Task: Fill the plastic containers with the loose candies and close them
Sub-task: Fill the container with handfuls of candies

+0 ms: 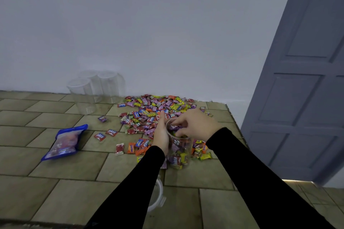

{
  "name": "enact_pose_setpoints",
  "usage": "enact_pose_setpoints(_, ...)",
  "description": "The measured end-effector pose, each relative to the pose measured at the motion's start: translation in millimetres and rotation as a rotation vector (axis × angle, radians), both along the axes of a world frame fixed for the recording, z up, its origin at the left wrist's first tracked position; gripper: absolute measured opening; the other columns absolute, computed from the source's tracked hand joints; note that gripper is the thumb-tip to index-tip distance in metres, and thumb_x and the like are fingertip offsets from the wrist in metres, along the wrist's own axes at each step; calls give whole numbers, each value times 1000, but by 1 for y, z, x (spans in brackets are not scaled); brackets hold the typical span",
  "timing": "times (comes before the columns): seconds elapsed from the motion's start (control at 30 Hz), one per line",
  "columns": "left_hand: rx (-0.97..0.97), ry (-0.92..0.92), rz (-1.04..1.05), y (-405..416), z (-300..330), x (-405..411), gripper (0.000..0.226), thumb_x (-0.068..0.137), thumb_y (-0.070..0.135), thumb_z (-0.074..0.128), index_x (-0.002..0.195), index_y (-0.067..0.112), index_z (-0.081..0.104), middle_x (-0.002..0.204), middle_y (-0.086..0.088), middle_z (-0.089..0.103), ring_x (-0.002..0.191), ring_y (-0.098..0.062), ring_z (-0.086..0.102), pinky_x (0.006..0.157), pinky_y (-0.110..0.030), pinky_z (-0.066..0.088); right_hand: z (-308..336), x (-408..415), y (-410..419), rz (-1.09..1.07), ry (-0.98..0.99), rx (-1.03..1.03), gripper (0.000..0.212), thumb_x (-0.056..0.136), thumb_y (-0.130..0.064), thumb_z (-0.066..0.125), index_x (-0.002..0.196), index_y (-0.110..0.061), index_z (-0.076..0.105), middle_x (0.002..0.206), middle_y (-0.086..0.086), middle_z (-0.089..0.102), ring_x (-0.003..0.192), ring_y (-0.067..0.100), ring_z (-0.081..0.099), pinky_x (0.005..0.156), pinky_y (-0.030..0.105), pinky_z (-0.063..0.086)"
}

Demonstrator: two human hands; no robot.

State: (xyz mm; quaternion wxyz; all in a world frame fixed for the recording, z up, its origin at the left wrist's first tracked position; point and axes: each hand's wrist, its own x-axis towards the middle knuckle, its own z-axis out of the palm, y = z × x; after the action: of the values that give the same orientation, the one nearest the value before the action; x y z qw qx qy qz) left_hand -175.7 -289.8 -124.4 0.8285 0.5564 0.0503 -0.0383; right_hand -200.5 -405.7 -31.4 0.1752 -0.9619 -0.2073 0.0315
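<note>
A clear plastic container (180, 151), nearly full of wrapped candies, stands on the tiled table in front of me. My left hand (161, 134) holds its left side with fingers along the wall. My right hand (195, 123) is over the open mouth, its fingertips curled down on candies at the top. A big pile of loose candies (154, 109) lies behind the container, with more scattered around it. A clear lid (157, 194) lies near me, partly hidden by my left arm.
Three empty clear containers (83, 96) (109, 87) (89, 80) stand at the back left by the wall. A blue candy bag (64, 142) lies at the left. The table's right edge (236, 122) runs close to the pile, with a grey door (301, 80) beyond.
</note>
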Motion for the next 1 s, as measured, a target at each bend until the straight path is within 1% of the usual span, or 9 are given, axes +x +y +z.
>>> enact_pose_setpoints(0.13,-35,38,0,-1,0,-2,78,92,66,36,112,-3,67,110,-23,69,108,-36,64,100,-51,48,1,2,10,16,7,-203,39,82,-19,74,120,-15,68,112,1,69,92,13,59,80,21,40)
enact_pose_setpoints(0.27,-13,41,-25,0,0,0,82,92,68,32,115,-3,65,102,-19,71,99,-30,68,93,-43,52,-2,8,17,-18,77,-215,29,78,-16,78,106,-11,75,103,2,72,82,16,58,76,24,42)
enact_pose_setpoints(0.37,-4,38,-38,1,-2,1,87,90,70,32,115,-7,63,83,-13,68,84,-26,66,80,-37,54,-7,13,23,-74,124,-197,19,84,-12,70,102,-8,75,101,5,71,77,15,57,77,25,47)
enact_pose_setpoints(0.53,-18,41,-34,0,-1,1,88,88,71,34,116,-7,62,87,-16,67,83,-26,65,77,-37,54,-7,19,27,-104,197,-199,18,87,-12,66,101,-4,73,99,8,71,77,19,59,78,28,48)
enact_pose_setpoints(0.63,-4,34,-80,2,0,0,78,95,63,31,112,-5,66,85,-14,71,76,-22,69,66,-29,56,0,14,20,-51,165,-194,18,86,-11,68,101,-7,75,92,7,69,84,21,62,75,24,42)
enact_pose_setpoints(0.77,29,-13,-127,5,7,-2,58,100,55,28,100,15,70,95,-10,75,89,-19,70,80,-31,54,20,8,17,-85,33,-51,22,80,-10,72,102,-14,77,103,3,71,90,16,64,62,15,40)
enact_pose_setpoints(0.83,12,-34,-81,9,15,-4,52,101,50,29,95,19,70,88,-7,75,82,-21,70,75,-34,51,30,9,24,-116,-55,26,19,83,-14,70,101,-14,76,107,1,69,94,15,64,67,17,42)
enact_pose_setpoints(0.93,233,-101,30,25,19,-2,41,103,42,36,89,21,68,86,3,72,82,-17,65,73,-35,48,41,16,46,-80,-139,114,17,88,-20,65,102,-13,73,113,1,66,99,16,62,84,26,47)
enact_pose_setpoints(1.0,415,-169,77,42,13,2,29,101,30,44,83,21,65,82,5,67,77,-11,58,68,-28,43,40,24,66,-48,-156,156,20,90,-26,64,103,-13,72,113,1,65,101,16,61,85,26,46)
